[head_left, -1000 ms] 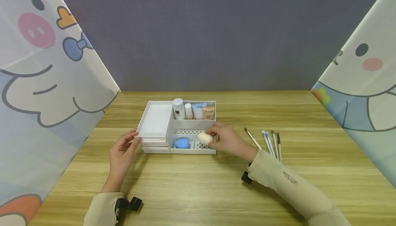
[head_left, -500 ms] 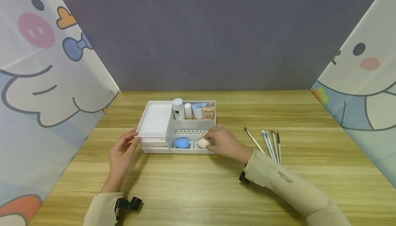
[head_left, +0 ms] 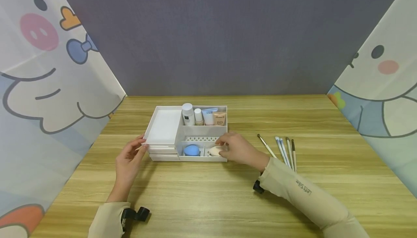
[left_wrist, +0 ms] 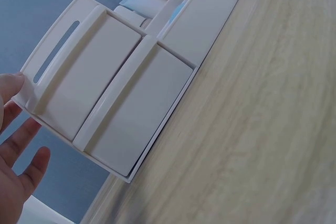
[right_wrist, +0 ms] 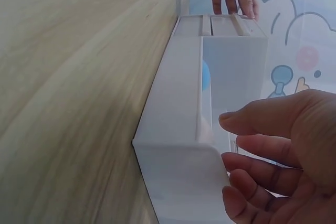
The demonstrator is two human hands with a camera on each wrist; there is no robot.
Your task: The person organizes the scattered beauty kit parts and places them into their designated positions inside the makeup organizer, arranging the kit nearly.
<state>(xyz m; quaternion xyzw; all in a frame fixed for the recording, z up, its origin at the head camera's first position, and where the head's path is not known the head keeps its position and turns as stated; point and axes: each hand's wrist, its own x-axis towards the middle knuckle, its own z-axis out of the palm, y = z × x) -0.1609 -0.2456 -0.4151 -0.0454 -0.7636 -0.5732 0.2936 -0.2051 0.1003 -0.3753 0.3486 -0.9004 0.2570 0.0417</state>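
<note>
A white makeup organizer (head_left: 203,159) stands on the table, with drawers on its left and compartments on its right. My left hand (head_left: 128,158) rests against its front left corner, thumb at the front edge and fingers loosely spread beside it. A cream makeup sponge (head_left: 215,151) lies in the front right compartment. Over that compartment is my right hand (head_left: 239,150), thumb and fingers parted around the sponge's right end. The right wrist view shows the right thumb (right_wrist: 262,118) and fingertips apart, the sponge mostly hidden behind the wall. A blue makeup sponge (head_left: 191,150) sits in the compartment to the left.
The organizer's back row holds a white bottle (head_left: 188,115), a smaller white-capped bottle (head_left: 198,117), a pale blue tube (head_left: 209,117) and a BB cream tube (head_left: 219,119). Several makeup brushes (head_left: 282,150) lie on the table (head_left: 208,198) near the right forearm. A grey panel (head_left: 208,35) rises behind.
My right hand has lowered the cream sponge into the front right compartment, then its fingers have parted and drawn slightly right. The left hand has stayed at the corner.
</note>
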